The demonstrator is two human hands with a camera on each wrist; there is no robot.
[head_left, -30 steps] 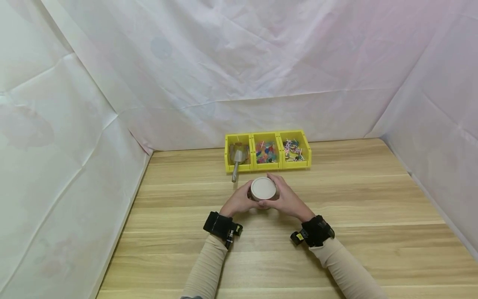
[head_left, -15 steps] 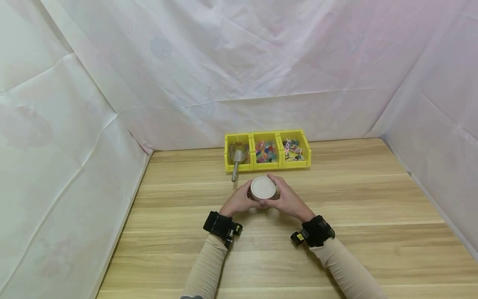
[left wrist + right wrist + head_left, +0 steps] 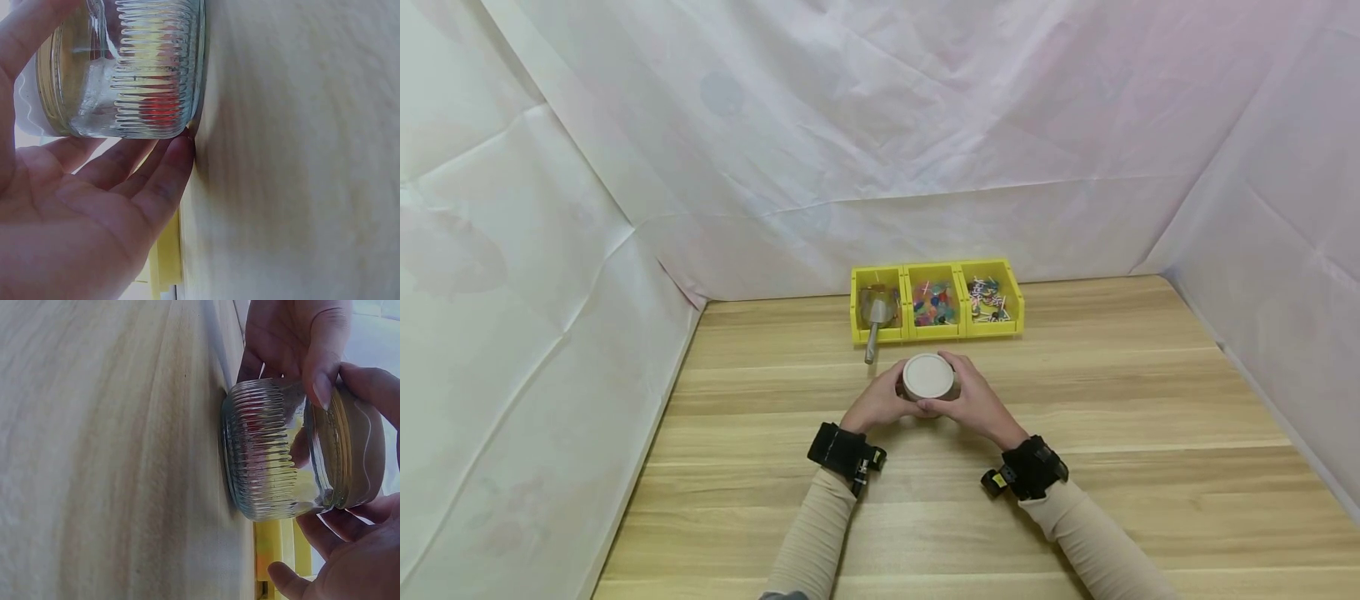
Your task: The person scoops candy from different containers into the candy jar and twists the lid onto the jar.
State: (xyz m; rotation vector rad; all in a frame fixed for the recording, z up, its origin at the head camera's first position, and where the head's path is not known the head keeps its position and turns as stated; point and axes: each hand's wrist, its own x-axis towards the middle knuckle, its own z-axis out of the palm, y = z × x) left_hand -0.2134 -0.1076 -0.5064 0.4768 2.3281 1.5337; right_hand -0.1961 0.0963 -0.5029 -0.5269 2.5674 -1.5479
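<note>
On the wooden surface (image 3: 1075, 392) just in front of me, I have both hands around a ribbed glass jar (image 3: 929, 382) with a pale lid (image 3: 928, 376). My left hand (image 3: 880, 403) cups its left side, fingers (image 3: 147, 181) curled under and around the glass wall, fingertips down near the surface. My right hand (image 3: 973, 400) wraps the right side, its fingers (image 3: 325, 353) bent over the shoulder of the jar and the lid's rim. The jar stands upright on the surface, and through the wrist views I see clear ribbed glass. Just beyond it, a metal scoop (image 3: 875, 327) lies with its handle sticking out of the leftmost of three joined yellow bins (image 3: 936, 334). The other two bins hold small colourful pieces. White sheeting (image 3: 880, 150) closes off the back.
</note>
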